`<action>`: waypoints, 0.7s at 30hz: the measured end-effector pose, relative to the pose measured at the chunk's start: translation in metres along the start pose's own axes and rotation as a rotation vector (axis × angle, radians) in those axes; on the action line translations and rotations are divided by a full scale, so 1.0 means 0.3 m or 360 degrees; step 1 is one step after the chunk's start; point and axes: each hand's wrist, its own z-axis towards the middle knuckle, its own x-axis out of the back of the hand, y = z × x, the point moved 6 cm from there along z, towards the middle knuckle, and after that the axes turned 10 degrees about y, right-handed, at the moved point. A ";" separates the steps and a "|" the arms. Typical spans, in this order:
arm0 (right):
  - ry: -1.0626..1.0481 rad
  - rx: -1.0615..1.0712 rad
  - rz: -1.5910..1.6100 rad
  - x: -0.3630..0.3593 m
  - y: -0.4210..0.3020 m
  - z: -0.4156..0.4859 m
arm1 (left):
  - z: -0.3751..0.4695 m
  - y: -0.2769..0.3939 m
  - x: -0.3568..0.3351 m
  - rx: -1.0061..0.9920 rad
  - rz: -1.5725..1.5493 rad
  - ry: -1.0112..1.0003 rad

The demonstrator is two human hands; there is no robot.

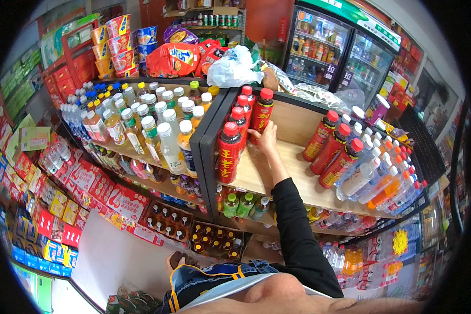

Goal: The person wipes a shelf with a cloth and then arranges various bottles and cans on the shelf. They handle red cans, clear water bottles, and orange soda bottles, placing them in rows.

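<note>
My right hand (265, 138) reaches onto the wooden shelf (255, 172), its thumb and fingers around the lower part of a red-labelled drink bottle (262, 112) with a red cap. That bottle stands upright at the back of the shelf. Just left of it runs a row of similar red bottles (230, 155) along the black divider, the front one labelled Wanglaoji. Several more red-capped bottles (329, 153) stand to the right. Low by my waist, my left hand (169, 263) is partly hidden by my clothes. It holds a dark brown, cloth-like thing (183, 259).
Left of the black divider (209, 145), bottled drinks fill another shelf. Clear and orange bottles (376, 180) crowd the shelf's right end. Crates of dark bottles (216, 240) sit on the floor below. Plastic bags (235, 66) and noodle packs (172, 61) lie on top. Drinks fridges (318, 47) stand behind.
</note>
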 end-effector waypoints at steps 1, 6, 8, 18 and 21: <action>0.0023 0.0001 -0.0035 -0.007 0.009 0.007 | 0.005 0.004 -0.009 -0.0005 0.0003 -0.0009; -0.0101 0.0067 0.0054 0.012 0.042 -0.059 | 0.025 0.016 -0.046 -0.0016 0.0070 -0.0099; -0.0163 0.0038 0.0026 0.099 0.002 -0.130 | 0.028 0.024 -0.052 -0.0018 0.0109 -0.0109; 0.0596 0.0240 -0.0411 0.933 0.039 -0.328 | 0.005 0.026 -0.088 -0.0034 0.0177 -0.0198; 0.0695 0.0065 -0.0495 1.008 0.094 -0.304 | -0.007 0.054 -0.116 -0.0076 0.0254 -0.0224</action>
